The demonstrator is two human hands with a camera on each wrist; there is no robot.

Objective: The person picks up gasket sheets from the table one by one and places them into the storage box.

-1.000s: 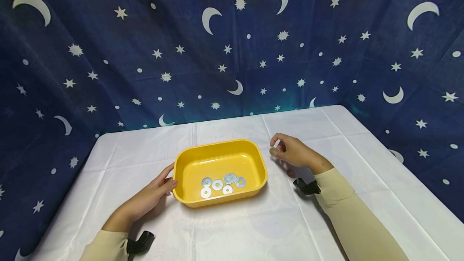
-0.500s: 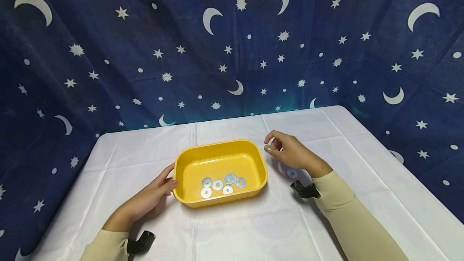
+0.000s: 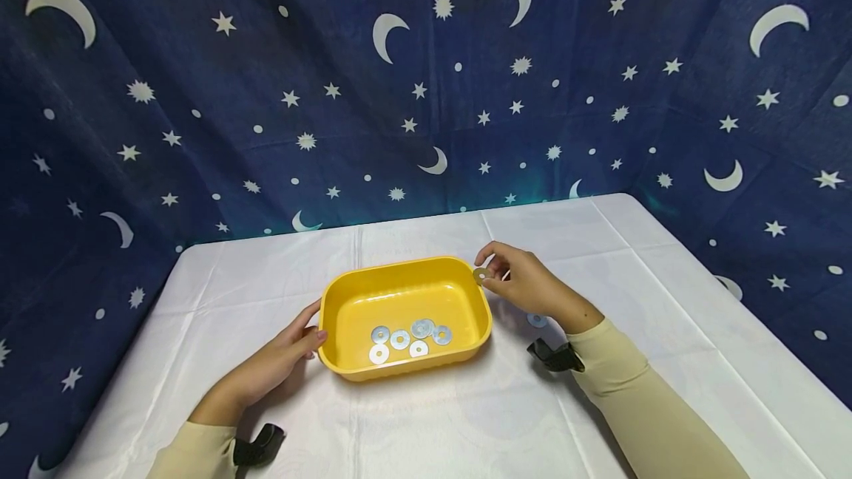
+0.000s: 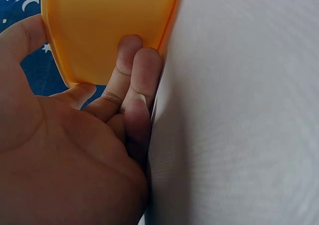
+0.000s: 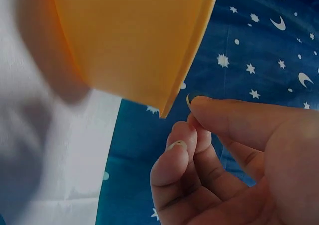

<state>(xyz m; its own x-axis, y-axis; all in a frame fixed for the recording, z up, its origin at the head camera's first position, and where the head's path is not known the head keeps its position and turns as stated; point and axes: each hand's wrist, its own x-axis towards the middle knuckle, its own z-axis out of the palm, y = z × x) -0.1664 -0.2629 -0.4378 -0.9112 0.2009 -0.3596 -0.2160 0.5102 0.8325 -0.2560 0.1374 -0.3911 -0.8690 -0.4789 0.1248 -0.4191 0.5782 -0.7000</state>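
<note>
A yellow plastic tray [image 3: 382, 285] stands on the white-covered table, with several flat metal washers [image 3: 400, 339] lying inside toward its near side. My left hand [image 3: 269, 364] holds the tray's left end, its thumb over the rim and other fingers against the outer wall [image 4: 99, 30]. Between thumb and fingertips my right hand [image 3: 535, 287] pinches one washer [image 3: 477, 273], raised beside the tray's right rim and overlapping it in the head view. From the right wrist, the hand [image 5: 234, 155] is just off the tray's corner [image 5: 164, 108], the washer mostly hidden by the thumb.
Another washer [image 3: 536, 320] lies on the table under the right wrist. Black straps with camera mounts [image 3: 258, 446] sit at both wrists. A dark blue cloth [image 3: 426, 94] with moons and stars hangs behind the table [image 3: 433, 427] and along its sides.
My right hand has moved left with the pinched washer, from right of the tray to its right rim. The washer on the table shows more plainly. The left hand and tray stay put.
</note>
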